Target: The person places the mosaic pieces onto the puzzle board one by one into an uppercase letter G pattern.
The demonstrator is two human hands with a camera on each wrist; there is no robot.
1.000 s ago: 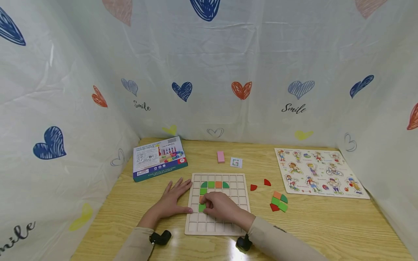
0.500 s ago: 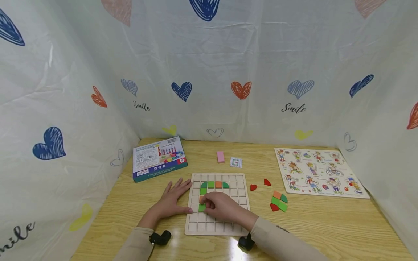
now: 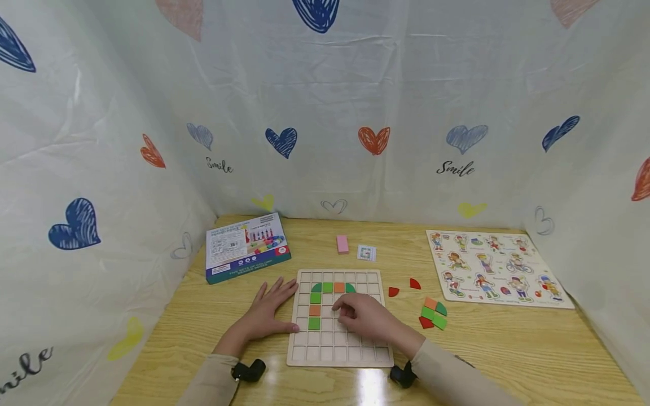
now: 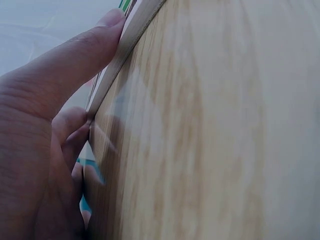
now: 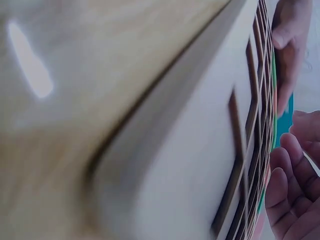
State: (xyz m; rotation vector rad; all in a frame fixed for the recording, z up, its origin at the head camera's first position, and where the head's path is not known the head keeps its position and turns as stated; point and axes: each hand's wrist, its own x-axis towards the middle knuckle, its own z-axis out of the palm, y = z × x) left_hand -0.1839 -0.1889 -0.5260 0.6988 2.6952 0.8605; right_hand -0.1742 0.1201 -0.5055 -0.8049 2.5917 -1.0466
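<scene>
A pale wooden grid board [image 3: 341, 356] lies on the table with coloured tiles in an upside-down L. Its top row has green and orange squares between two dark green quarter-rounds. Down the left column run green squares, with an orange square [image 3: 315, 310] above the lowest green square [image 3: 314, 323]. My left hand [image 3: 264, 316] lies with fingers spread at the board's left side, the thumb [image 4: 95, 42] on its edge in the left wrist view. My right hand [image 3: 369, 319] hovers over the middle of the grid, fingers loosely bent [image 5: 280, 192], nothing visible in them.
Right of the board lie two red quarter-rounds [image 3: 415, 283] and a small cluster of tiles [image 3: 430, 316]. Behind it are a pink block [image 3: 342, 244] and a small pattern card [image 3: 367, 252]. A box [image 3: 249, 247] stands back left, a picture puzzle board [image 3: 500, 269] back right.
My right hand has drawn back to the right from the left column, uncovering the orange square and the lowest green square. The left hand has stayed in place.
</scene>
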